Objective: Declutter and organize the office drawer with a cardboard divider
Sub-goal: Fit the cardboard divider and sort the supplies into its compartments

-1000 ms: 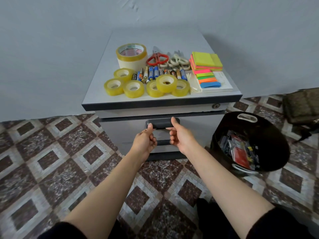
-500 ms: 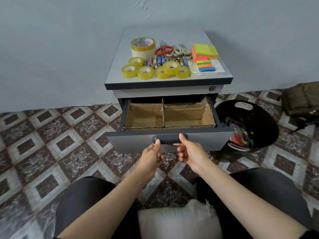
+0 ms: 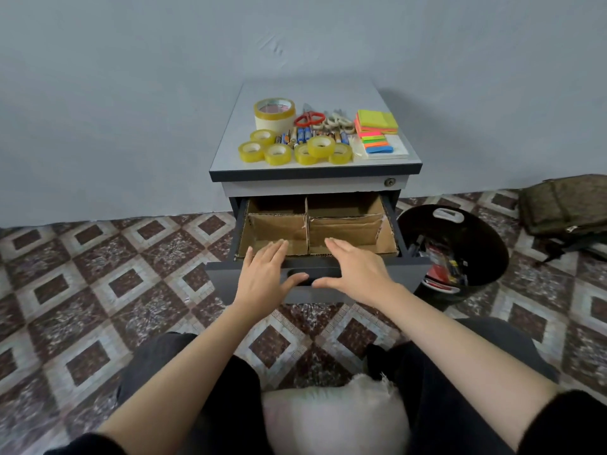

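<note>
The grey drawer [image 3: 407, 274] of a small cabinet stands pulled out, and a cardboard divider [image 3: 307, 224] splits it into bare compartments. My left hand [image 3: 262, 274] and my right hand [image 3: 356, 270] hover flat over the drawer's front edge with fingers straight, holding nothing. On the cabinet top [image 3: 226, 149] lie several yellow tape rolls [image 3: 278, 154], a big tape roll [image 3: 274, 113], batteries [image 3: 302, 135], red scissors [image 3: 309, 118], pale scissors [image 3: 338, 121] and coloured sticky notes [image 3: 376, 123].
A black bin [image 3: 476, 238] with mixed clutter inside stands right of the drawer. A dark bag [image 3: 565, 205] lies on the patterned tile floor at the far right. A white cushion [image 3: 335, 418] sits between my knees. A grey wall is behind the cabinet.
The drawer went from closed to pulled out. Both hands have let go of the handle and now spread flat above the drawer's front edge.
</note>
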{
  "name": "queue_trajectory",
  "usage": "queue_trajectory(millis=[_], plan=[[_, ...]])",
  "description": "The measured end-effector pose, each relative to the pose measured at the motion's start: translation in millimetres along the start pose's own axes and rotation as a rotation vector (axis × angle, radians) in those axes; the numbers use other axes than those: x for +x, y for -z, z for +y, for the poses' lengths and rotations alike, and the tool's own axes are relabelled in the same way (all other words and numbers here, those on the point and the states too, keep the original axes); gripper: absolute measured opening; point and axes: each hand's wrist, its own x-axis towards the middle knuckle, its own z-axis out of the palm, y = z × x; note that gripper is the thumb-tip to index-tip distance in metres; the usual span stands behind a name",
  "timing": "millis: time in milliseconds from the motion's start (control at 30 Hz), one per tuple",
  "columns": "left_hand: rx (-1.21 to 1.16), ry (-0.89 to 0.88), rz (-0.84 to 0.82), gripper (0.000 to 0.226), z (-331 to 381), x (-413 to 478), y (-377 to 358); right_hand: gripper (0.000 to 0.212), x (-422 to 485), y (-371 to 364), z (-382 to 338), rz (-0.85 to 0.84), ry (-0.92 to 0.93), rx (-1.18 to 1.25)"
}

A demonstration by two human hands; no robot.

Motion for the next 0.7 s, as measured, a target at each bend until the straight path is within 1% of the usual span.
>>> queue_trajectory(millis=[67,100,167,267,433,633,700], plan=[[0.103,-0.026,-0.125,0.074,-2.4,6.5,-6.5,0.091,5.9,-4.7,-1.8,-0.053,0.0,-0.124],[0.135,-0.034,-0.137,0.073,-3.3,7.8,-9.3,0.088,8.0,-5.4,-1.0,-0.056,0.004,-0.16],[0.174,-0.058,-0.102,0.07,-5.2,7.4,-13.4,0.081,9.7,-5.3,1.3,-0.058,0.024,-0.187],[0.178,-0.073,-0.054,0.069,-4.7,3.9,-15.4,0.078,8.1,-5.3,3.2,-0.056,0.034,-0.153],[0.126,-0.065,-0.068,0.064,2.1,-8.0,-11.3,0.079,-0.9,-4.8,2.7,-0.042,0.045,-0.128],[0.123,-0.118,-0.053,0.067,6.4,-34.6,-13.5,0.083,-27.7,-8.2,2.1,-0.07,0.072,-0.128],[0.128,-0.129,-0.079,0.068,6.7,-41.4,-12.3,0.082,-38.6,-10.5,0.0,-0.072,0.066,-0.107]])
